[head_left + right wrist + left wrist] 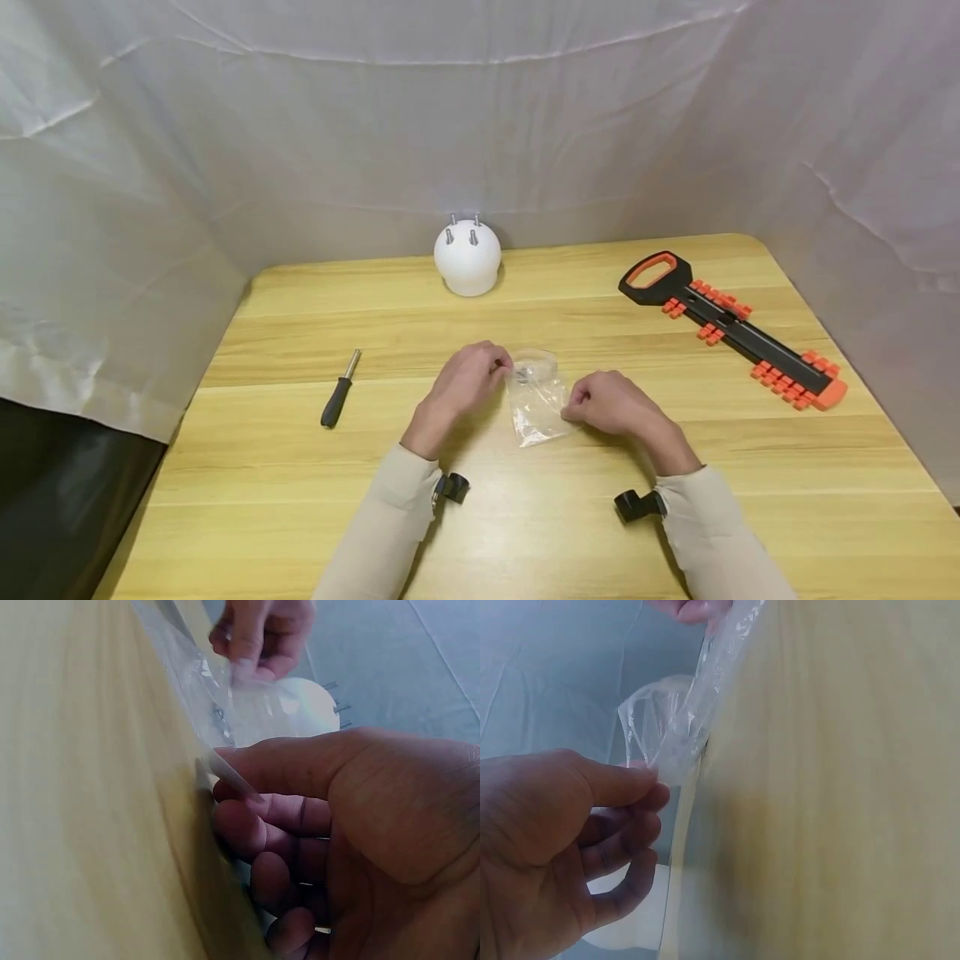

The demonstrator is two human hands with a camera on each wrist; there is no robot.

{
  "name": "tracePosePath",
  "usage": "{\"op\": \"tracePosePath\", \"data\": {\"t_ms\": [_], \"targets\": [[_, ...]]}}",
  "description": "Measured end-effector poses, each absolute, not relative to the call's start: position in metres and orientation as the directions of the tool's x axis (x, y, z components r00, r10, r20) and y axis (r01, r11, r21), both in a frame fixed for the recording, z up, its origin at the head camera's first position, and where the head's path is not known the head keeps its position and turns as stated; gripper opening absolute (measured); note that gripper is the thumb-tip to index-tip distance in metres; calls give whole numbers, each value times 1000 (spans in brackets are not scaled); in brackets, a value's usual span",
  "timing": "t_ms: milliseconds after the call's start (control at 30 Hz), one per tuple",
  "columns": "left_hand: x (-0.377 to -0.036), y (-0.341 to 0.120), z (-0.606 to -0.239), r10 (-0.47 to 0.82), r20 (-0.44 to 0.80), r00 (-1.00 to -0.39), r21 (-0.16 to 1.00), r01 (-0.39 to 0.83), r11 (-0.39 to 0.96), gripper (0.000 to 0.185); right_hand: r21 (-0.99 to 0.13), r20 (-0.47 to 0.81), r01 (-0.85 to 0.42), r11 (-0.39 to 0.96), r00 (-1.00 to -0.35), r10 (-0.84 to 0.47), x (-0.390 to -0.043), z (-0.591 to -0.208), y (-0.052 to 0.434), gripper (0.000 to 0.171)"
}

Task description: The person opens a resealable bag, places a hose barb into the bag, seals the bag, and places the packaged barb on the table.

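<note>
A clear plastic bag (538,408) hangs between my two hands, just over the middle of the table. Near its top, small dark pieces show through the film, too small to make out. My left hand (470,377) pinches the bag's upper left edge between thumb and forefinger; the left wrist view shows the film (676,724) bunched at those fingertips. With thumb and forefinger, my right hand (611,403) pinches the opposite edge, and in the right wrist view the film (199,690) stretches away toward the left hand.
A black-handled screwdriver (341,392) lies left of the hands. At the back edge stands a white rounded object (468,262) with several metal studs on top. On the right lies a black and orange rack-like tool (731,321). Grey cloth (480,133) hangs behind the table.
</note>
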State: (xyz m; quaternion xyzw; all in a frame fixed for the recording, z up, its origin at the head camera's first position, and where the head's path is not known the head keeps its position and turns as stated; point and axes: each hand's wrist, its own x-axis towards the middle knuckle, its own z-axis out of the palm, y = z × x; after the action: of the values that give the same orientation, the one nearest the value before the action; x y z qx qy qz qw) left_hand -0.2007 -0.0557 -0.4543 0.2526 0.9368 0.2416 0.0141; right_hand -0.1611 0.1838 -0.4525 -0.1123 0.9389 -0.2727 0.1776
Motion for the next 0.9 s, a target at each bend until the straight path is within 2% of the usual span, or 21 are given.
{"op": "tracePosePath", "data": {"t_ms": [200, 467, 667, 900], "targets": [[-206, -53, -452, 479, 103, -872, 488, 464, 740, 10, -557, -326, -38, 830, -909, -260, -148, -449, 175, 23], [-209, -52, -451, 465, 121, -877, 523, 455, 721, 9, -583, -321, -26, 812, -911, -260, -141, -448, 170, 11], [-211, -52, -441, 400, 237, -885, 601, 457, 656, 6, -612, -264, -29, 791, -934, -239, -144, -452, 171, 6], [-212, -55, -432, 371, 381, -847, 635, 531, 561, 6, -649, -179, -35, 760, -964, -198, -146, -459, 167, 7]]}}
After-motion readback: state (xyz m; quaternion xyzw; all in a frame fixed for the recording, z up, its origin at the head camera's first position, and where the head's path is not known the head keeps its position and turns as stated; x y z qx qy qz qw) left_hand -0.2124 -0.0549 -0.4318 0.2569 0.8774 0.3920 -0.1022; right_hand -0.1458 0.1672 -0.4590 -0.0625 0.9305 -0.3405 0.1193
